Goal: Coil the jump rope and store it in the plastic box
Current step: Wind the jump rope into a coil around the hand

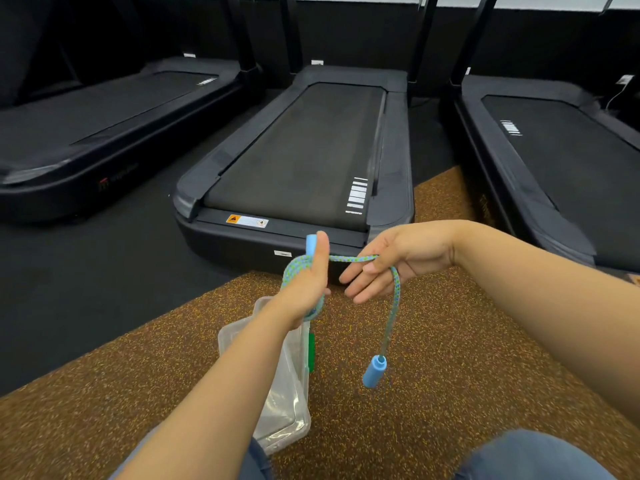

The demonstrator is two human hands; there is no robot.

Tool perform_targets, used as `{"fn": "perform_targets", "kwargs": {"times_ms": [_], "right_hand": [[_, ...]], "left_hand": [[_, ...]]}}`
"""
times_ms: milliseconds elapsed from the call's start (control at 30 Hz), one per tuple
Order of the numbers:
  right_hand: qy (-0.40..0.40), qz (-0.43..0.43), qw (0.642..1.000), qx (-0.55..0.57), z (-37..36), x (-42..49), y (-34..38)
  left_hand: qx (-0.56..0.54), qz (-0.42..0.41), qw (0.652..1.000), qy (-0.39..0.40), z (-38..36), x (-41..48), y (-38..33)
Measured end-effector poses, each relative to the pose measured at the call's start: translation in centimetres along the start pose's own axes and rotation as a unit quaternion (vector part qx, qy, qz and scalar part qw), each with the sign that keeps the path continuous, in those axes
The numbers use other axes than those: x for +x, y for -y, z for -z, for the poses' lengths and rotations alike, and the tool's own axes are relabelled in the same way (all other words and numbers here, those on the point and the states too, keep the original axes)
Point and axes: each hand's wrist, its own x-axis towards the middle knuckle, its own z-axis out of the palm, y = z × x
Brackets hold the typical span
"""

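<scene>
Closest in, two knees in blue trousers [533, 457] sit at the bottom edge, over a brown speckled floor mat [433, 393]. On that mat lies a clear plastic box [287, 403] with a green clip on its right side, partly hidden under the left forearm. Above the box, the left hand [308, 285] is closed around several turns of the blue-green jump rope [394, 306], with one blue handle [311, 244] sticking up beside the raised thumb. From there the rope runs across to the right hand [394, 261], which is open, fingers spread, the rope draped over them rather than pinched. The loose end hangs down from that hand, and the second blue handle [374, 371] dangles in the air just right of the box. Beyond the hands stand three black treadmills, the middle treadmill [304, 150] straight ahead, on a dark floor [114, 258].
</scene>
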Motion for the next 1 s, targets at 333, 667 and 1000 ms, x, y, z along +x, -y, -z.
{"fn": "perform_targets", "kwargs": {"times_ms": [333,667,1000], "right_hand": [[0.105,0.021,0.994,0.029,-1.2,2.0,-1.7],[0.142,0.016,0.989,0.028,-2.3,3.4,-4.3],[0.105,-0.04,0.991,0.066,-3.1,5.4,-8.6]], "left_hand": [[-0.501,-0.074,0.86,0.055,-0.1,-0.5,-1.0],[-0.631,-0.114,0.75,0.164,1.2,-1.2,-1.2],[-0.603,-0.053,0.676,0.421,1.4,-2.2,-0.7]]}}
